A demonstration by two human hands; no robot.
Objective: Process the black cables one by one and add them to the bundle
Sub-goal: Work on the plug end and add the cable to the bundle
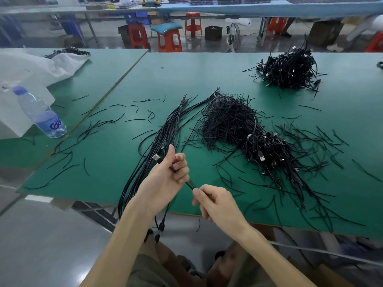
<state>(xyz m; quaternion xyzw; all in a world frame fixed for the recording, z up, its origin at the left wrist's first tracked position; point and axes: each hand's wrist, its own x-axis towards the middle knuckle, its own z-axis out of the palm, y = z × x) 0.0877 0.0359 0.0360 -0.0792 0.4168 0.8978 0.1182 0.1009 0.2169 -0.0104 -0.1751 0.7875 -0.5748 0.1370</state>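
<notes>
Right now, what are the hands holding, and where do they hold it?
The left hand grips the cable bundle near its plug end; the right hand pinches one black cable coming out of that fist.

Green worktop (207,79) strewn with black cable.
A tied bundle (165,129) of long cables lies across the middle, its near end hanging over the front edge. Just right of it sits a dense pile of offcuts (228,119), touching a heap of coiled cables (267,148) with plugs. A second heap (288,69) lies well apart at the far right. Loose pieces (136,108) are scattered all round. The adjoining worktop (103,65) on the left carries a water bottle (40,112) and white bags (31,67).
</notes>
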